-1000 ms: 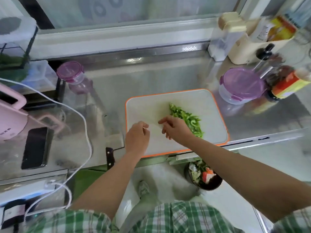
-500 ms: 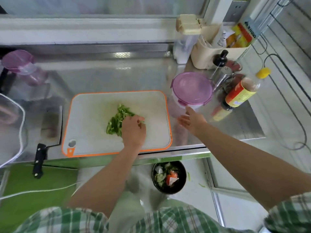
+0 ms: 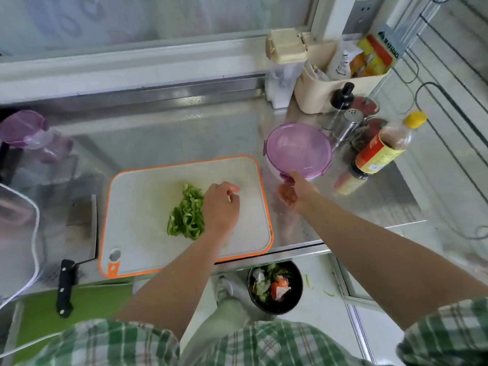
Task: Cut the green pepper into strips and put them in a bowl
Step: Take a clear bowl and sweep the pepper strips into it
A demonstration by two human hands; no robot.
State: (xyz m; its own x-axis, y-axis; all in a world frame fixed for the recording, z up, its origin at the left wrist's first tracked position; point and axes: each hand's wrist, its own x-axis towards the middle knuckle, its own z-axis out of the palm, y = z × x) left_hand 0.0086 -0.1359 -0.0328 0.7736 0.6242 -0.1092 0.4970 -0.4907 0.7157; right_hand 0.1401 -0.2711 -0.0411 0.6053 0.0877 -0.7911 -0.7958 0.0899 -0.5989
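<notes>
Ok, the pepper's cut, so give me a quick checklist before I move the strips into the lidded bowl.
1. Pepper cut: ok. The strips lie in one pile on the board.
2. Knife put aside: ok. It lies left of the board, away from both hands.
3. Bowl open: not ok. Its purple lid is on.
4. Right hand at the bowl: ok. It's open at the lid's near edge.
5. Left hand free: cannot tell. It's curled on the board beside the strips.
6. Bowl empty: cannot tell. The lid hides the inside.
</notes>
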